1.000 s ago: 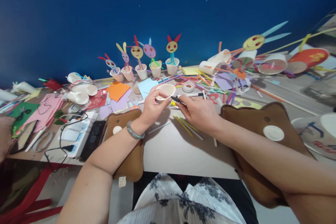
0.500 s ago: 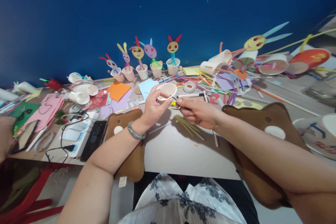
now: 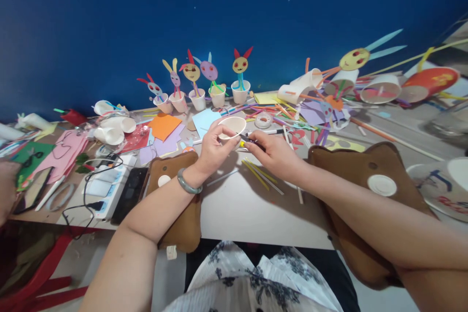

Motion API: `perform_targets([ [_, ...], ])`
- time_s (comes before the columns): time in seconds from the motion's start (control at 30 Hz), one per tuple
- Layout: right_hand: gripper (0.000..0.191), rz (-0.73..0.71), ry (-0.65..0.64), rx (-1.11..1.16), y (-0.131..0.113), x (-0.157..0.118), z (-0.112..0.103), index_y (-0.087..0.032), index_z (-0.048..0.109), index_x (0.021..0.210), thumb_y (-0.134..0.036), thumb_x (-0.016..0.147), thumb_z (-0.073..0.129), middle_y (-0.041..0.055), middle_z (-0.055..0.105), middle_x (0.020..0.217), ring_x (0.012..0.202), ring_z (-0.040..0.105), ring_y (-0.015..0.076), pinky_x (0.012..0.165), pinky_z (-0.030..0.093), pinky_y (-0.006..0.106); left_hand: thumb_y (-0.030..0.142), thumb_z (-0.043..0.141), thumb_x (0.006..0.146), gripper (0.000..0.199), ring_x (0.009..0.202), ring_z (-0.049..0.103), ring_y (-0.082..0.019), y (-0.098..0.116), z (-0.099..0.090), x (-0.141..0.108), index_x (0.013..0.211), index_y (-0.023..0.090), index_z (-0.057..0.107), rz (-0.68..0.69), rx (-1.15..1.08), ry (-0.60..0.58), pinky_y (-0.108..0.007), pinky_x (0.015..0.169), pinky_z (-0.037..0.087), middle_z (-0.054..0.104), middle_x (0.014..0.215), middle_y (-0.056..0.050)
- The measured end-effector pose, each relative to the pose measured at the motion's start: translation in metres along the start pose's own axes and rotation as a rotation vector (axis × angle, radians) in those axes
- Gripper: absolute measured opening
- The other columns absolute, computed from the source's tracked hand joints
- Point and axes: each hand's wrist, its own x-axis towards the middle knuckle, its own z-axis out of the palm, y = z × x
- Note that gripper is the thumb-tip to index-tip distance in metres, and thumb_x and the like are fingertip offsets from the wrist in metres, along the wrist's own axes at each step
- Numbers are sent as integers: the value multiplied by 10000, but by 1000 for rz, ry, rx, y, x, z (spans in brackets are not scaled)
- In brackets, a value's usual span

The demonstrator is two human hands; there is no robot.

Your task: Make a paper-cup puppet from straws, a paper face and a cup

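My left hand (image 3: 216, 150) is closed round a white paper cup (image 3: 234, 125), tilted with its mouth toward me. Closed on a slim black-handled tool (image 3: 253, 140), my right hand (image 3: 274, 152) is beside the cup. The tool's tip meets the cup's near rim by my left thumb; whether it is a knife or scissors I cannot make out. Something small and yellow (image 3: 242, 144) shows just under the tool. Below my hands, several thin yellow and white sticks (image 3: 260, 174) lie on the table (image 3: 256, 214).
Paper-cup figures with long ears (image 3: 240, 70) stand along the blue wall. Coloured paper (image 3: 165, 126), a tape roll (image 3: 263, 120) and pipe cleaners lie behind my hands. Brown cushions (image 3: 360, 175) flank me. A power strip (image 3: 116, 187) and a phone (image 3: 130, 195) are left; another person's hand (image 3: 8, 187) shows at the left edge.
My right hand has turned and shifted slightly left, so the tool's black handle now shows more plainly against the cup. My left hand and the cup stay almost where they were.
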Motion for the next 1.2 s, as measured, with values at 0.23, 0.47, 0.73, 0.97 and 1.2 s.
perform_targets([
  [0.23, 332, -39, 25, -542, -2, -7, 3, -173, 630, 1023, -384, 1012, 374, 105, 701, 748, 607, 561, 223, 568, 141, 313, 545, 724, 821, 392, 1055, 657, -236, 1, 1, -1, 757, 172, 620, -32, -30, -12, -379, 895, 561, 669, 1051, -102],
  [0.47, 322, -99, 62, -674, -1, -11, 6, -158, 643, 955, -239, 1017, 339, 147, 709, 787, 621, 574, 218, 577, 130, 343, 602, 731, 789, 433, 1048, 657, -242, 2, 0, 0, 754, 183, 626, -69, -41, -4, -366, 862, 568, 661, 964, -81],
  [0.73, 251, 83, -42, 218, -2, 0, 0, -216, 494, 783, -415, 934, 512, -36, 457, 588, 530, 404, 126, 545, 253, 267, 530, 720, 828, 360, 1069, 655, -236, 4, 0, 0, 755, 191, 620, -13, -24, 9, -381, 911, 557, 658, 951, -80],
  [0.97, 386, 453, -331, 958, -7, 2, -4, -245, 428, 803, -561, 843, 647, -127, 236, 528, 455, 86, 67, 439, 72, 227, 494, 727, 827, 325, 1075, 653, -235, 1, 0, 1, 788, 183, 644, -16, -15, 0, -351, 855, 570, 658, 996, -83],
  [1.2, 243, 50, 9, 87, 1, -1, 3, -209, 542, 830, -426, 933, 507, -9, 513, 619, 561, 435, 147, 570, 260, 282, 508, 737, 816, 344, 1057, 663, -243, 3, 0, 2, 784, 185, 623, -89, -98, -21, -313, 746, 583, 656, 970, -85],
])
